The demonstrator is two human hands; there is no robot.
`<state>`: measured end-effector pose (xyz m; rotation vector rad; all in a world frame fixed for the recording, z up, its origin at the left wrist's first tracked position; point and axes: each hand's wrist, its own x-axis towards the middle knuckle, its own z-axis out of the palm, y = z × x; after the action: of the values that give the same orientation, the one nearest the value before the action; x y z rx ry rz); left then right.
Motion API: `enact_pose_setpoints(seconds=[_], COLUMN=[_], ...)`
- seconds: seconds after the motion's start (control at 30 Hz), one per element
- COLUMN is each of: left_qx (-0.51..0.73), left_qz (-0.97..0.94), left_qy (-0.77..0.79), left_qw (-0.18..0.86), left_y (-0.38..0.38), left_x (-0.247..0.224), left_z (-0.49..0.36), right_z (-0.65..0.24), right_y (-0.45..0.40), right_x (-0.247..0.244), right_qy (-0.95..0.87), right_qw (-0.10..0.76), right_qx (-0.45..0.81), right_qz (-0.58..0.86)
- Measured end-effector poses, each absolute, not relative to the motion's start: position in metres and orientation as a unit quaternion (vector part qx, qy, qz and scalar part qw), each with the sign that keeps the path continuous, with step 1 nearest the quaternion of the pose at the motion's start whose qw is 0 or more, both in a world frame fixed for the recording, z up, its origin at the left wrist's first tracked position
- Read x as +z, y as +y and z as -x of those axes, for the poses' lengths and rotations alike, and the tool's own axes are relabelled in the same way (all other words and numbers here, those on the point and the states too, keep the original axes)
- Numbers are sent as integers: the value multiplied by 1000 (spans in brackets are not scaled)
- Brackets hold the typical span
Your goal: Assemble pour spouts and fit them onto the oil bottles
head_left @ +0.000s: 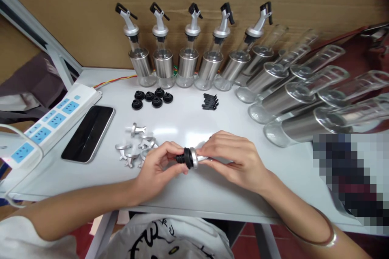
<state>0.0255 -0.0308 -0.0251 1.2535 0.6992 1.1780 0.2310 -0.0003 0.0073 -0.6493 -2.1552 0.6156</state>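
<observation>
Near the table's front edge, my left hand (162,166) pinches a black ribbed stopper (187,158) between thumb and fingers. From the other side, my right hand (234,160) grips a silver pourer spout (193,158), whose round collar is against the stopper. The spout's far end is partly hidden by my fingers. Just left of my left hand lie several loose silver spouts (123,146). Farther back are several black stoppers (157,102) and a small stack of thin black levers (209,101).
Several steel-sleeved bottles with pourers (164,66) stand along the cardboard backing. Open glass bottles (299,93) crowd the right side. A phone (88,134) and a white power strip (51,127) with a cable lie at left.
</observation>
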Motion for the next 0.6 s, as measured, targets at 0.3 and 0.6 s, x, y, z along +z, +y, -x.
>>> enact_pose_setpoints(seconds=[0.3,0.6], left_qx=[529,496], left_qz=[-547,-610], left_qy=[316,334], left_qw=[566,520], left_y=[-30,-30], left_x=[-28,-28], left_z=[-26,-25], right_z=[-230,-231], right_y=[-1,-5], right_x=[5,6], right_qy=[-857,-865], right_qw=[393,317], right_qx=[220,255], right_qz=[249,293])
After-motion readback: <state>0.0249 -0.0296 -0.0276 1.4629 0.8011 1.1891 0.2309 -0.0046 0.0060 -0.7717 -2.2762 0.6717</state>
